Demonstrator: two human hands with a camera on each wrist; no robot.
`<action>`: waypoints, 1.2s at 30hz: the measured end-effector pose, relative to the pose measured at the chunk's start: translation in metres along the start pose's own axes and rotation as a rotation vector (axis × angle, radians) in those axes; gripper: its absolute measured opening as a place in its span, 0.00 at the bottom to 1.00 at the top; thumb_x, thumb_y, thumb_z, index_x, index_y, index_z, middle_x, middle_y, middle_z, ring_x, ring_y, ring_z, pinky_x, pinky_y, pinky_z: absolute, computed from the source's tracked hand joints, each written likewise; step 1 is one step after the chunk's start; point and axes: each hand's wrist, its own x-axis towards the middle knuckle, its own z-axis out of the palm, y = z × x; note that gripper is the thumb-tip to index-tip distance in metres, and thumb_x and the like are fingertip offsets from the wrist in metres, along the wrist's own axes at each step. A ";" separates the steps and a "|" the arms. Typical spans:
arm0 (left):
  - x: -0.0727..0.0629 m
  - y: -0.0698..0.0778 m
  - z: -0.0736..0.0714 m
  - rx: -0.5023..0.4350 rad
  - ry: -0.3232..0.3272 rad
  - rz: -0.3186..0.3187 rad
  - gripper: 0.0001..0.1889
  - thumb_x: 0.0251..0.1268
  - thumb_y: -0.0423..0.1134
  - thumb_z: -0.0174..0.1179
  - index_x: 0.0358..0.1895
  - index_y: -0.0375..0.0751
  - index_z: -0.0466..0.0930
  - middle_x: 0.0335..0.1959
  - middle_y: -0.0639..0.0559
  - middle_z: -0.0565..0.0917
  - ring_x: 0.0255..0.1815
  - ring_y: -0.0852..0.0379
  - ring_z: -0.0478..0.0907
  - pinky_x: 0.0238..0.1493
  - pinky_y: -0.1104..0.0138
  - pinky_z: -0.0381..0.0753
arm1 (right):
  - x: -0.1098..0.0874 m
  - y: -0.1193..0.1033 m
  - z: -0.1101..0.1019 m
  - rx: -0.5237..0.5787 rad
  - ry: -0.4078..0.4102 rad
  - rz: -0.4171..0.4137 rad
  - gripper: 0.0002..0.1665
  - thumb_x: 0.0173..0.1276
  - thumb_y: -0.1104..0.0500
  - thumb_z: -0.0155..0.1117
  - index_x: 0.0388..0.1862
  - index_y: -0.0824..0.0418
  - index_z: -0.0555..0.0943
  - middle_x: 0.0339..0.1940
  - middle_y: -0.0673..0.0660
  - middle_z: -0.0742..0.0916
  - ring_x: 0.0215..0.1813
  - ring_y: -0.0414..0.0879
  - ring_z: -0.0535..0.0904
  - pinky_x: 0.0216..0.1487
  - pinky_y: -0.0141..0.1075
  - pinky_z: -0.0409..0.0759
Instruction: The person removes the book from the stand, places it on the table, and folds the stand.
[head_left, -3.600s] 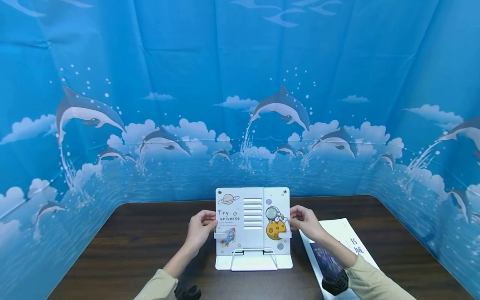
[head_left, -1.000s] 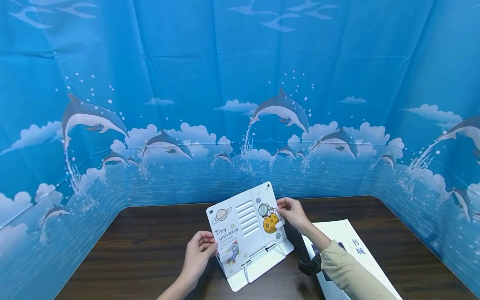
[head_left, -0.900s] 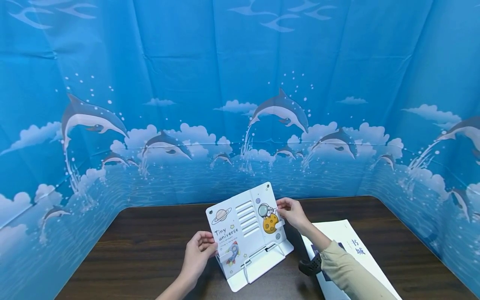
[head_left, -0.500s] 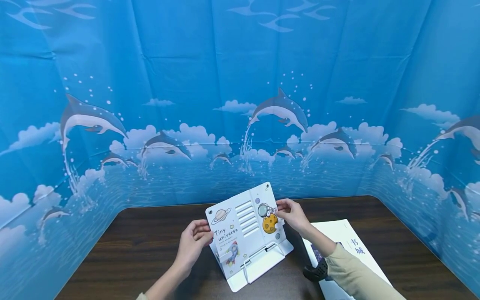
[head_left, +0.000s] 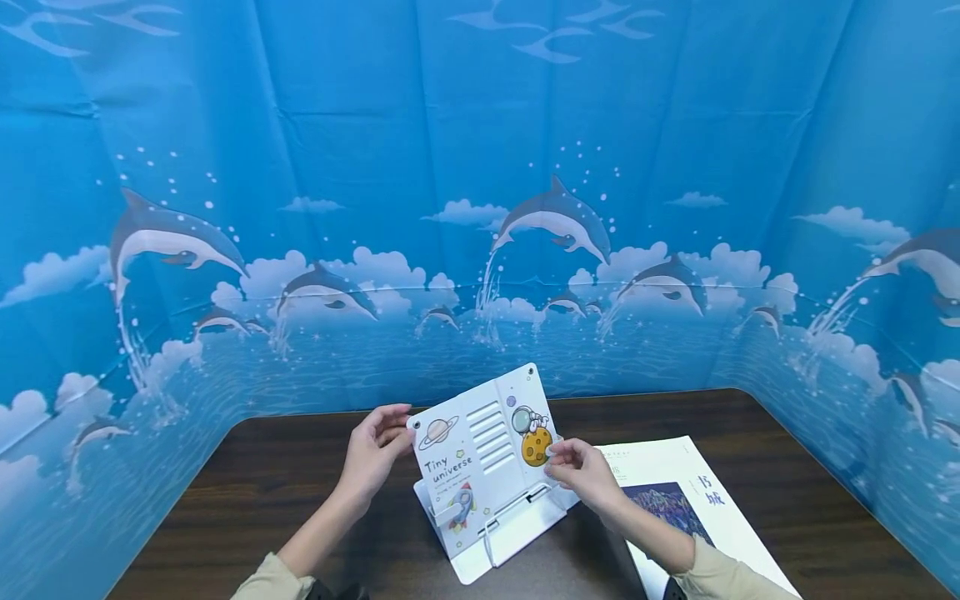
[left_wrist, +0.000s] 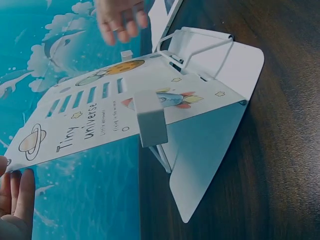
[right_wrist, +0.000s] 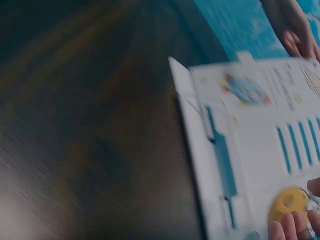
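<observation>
A white metal book stand (head_left: 450, 483) printed "Tiny universe" stands turned at an angle on the table, its panel leaning back. My left hand (head_left: 372, 450) pinches the panel's top left corner, thumb above and fingers (left_wrist: 22, 195) below in the left wrist view. Near the panel's right edge, my right hand (head_left: 588, 475) is in front of the yellow moon picture, fingers loosely bent. From the left wrist view, the right hand (left_wrist: 122, 20) looks apart from the stand, above a small white page clip (left_wrist: 126, 54). A wire holder (head_left: 489, 542) lies along the stand's base ledge.
A white book or magazine (head_left: 720, 533) with a dark purple cover picture lies on the dark wooden table (head_left: 262, 483), right of the stand and partly under my right forearm. Behind hangs a blue dolphin curtain (head_left: 480, 167).
Earlier, the stand was turned from facing straight to an angle. Since then my left hand has moved up its left edge to the top corner; my right hand has come down and forward off the right edge.
</observation>
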 end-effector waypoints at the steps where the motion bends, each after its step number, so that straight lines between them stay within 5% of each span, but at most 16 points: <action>1: 0.000 0.000 0.000 0.009 -0.002 0.004 0.18 0.58 0.25 0.56 0.53 0.32 0.71 0.45 0.39 0.75 0.37 0.60 0.76 0.39 0.66 0.81 | -0.005 0.002 0.002 0.007 -0.016 0.011 0.18 0.54 0.67 0.64 0.44 0.72 0.75 0.31 0.56 0.80 0.31 0.43 0.75 0.35 0.42 0.80; 7: 0.000 0.000 0.000 0.052 0.001 0.019 0.16 0.59 0.26 0.56 0.51 0.32 0.73 0.45 0.40 0.76 0.37 0.59 0.76 0.39 0.66 0.80 | -0.025 0.015 0.017 0.018 -0.117 0.078 0.21 0.54 0.64 0.64 0.45 0.74 0.74 0.31 0.55 0.80 0.31 0.41 0.75 0.32 0.39 0.81; 13: 0.000 -0.002 0.000 0.043 0.015 0.010 0.15 0.59 0.26 0.56 0.50 0.30 0.73 0.44 0.40 0.77 0.37 0.58 0.77 0.37 0.70 0.80 | -0.034 0.025 0.031 0.084 -0.133 0.098 0.21 0.53 0.66 0.64 0.44 0.77 0.72 0.29 0.56 0.79 0.28 0.40 0.76 0.31 0.39 0.81; 25: 0.000 -0.006 0.002 0.016 0.027 0.005 0.13 0.58 0.26 0.56 0.47 0.30 0.75 0.42 0.40 0.78 0.34 0.60 0.77 0.38 0.66 0.81 | -0.036 0.027 0.053 0.181 -0.023 0.193 0.25 0.52 0.68 0.63 0.47 0.80 0.69 0.29 0.56 0.82 0.28 0.38 0.78 0.32 0.34 0.81; 36: 0.001 -0.003 0.004 0.035 0.032 0.017 0.12 0.59 0.27 0.56 0.46 0.31 0.76 0.41 0.40 0.79 0.35 0.58 0.78 0.39 0.62 0.81 | -0.032 0.025 0.071 0.248 0.099 0.194 0.24 0.51 0.70 0.61 0.46 0.78 0.64 0.27 0.56 0.83 0.28 0.40 0.78 0.32 0.34 0.80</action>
